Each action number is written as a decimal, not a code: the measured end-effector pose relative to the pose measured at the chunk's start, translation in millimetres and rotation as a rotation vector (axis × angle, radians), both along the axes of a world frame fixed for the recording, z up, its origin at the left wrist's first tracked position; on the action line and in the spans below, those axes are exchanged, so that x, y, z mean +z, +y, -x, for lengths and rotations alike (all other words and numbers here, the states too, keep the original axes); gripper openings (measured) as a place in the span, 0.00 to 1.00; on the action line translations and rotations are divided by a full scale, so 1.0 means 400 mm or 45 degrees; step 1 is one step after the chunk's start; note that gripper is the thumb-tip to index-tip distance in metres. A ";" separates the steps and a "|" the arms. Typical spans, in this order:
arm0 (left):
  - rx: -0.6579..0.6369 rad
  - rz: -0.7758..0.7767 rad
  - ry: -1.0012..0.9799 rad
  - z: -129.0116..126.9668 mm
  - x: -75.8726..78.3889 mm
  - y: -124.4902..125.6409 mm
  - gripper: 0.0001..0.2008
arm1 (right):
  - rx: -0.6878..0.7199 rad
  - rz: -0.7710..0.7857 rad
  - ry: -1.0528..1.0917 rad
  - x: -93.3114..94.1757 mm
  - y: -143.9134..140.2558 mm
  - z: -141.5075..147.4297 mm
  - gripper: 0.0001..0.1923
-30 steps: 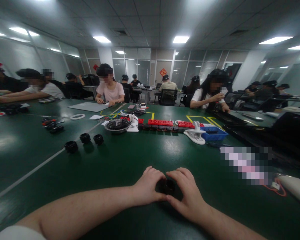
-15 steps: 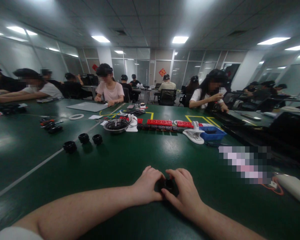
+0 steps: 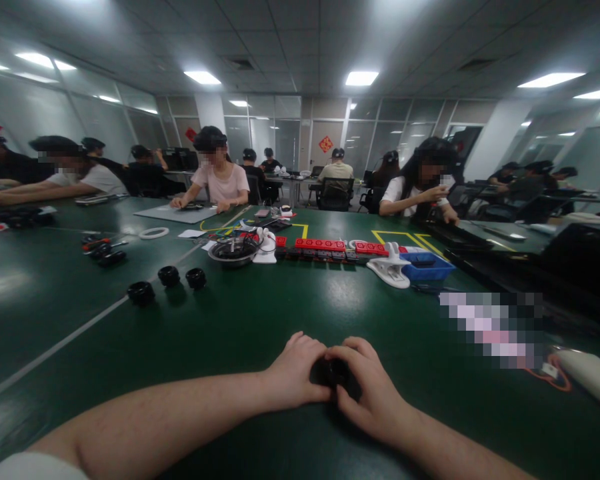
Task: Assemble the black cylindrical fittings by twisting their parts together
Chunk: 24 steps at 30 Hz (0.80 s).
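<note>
A small black round part point(image 3: 337, 372) sits low over the near part of the green table point(image 3: 220, 327), with a darker opening facing up. My left hand point(image 3: 296, 372) is closed around its left side, thumb low and fingers behind. From the right, my right hand point(image 3: 369, 387) curls thumb and fingers about the same part. My fingers hide much of it, so its exact kind is unclear. Farther left stand three black round pieces point(image 3: 169, 277) that look much like it.
Across the middle lie a metal bowl point(image 3: 233, 257), red blocks point(image 3: 320, 244), a white clamp point(image 3: 391, 268) and a blue bin point(image 3: 427, 267). Tools point(image 3: 103, 250) lie at left, a pale case point(image 3: 587, 377) at right. A person in pink point(image 3: 220, 183) sits opposite.
My right hand's fingers have shifted left over the top of the black part and its thumb has moved slightly. My left hand has barely moved. The person opposite has moved an arm leftward.
</note>
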<state>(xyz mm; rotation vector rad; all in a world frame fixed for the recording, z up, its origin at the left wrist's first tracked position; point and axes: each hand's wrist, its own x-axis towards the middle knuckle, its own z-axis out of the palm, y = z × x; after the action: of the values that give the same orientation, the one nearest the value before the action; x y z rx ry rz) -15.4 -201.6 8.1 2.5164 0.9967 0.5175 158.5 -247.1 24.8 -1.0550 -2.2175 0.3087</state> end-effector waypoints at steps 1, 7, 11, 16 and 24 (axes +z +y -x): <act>0.001 0.001 -0.002 0.000 -0.001 0.000 0.17 | 0.007 -0.002 0.000 0.000 0.000 -0.001 0.24; 0.005 0.037 0.013 0.000 0.001 0.002 0.20 | 0.053 -0.068 -0.013 0.006 0.000 -0.004 0.24; 0.001 0.035 -0.016 0.001 0.005 -0.001 0.19 | 0.000 -0.140 -0.013 -0.001 0.003 -0.005 0.22; -0.009 0.048 -0.025 0.002 0.012 -0.004 0.18 | -0.140 -0.138 -0.028 -0.011 0.007 -0.005 0.22; -0.012 0.050 -0.035 0.001 0.002 0.000 0.17 | -0.236 -0.058 -0.077 -0.010 0.007 0.004 0.22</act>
<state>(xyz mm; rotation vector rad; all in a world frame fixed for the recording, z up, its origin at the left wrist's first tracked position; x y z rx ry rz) -15.7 -201.7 8.8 2.4717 0.9750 0.5236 157.0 -244.1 20.7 -1.2487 -2.1496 0.1460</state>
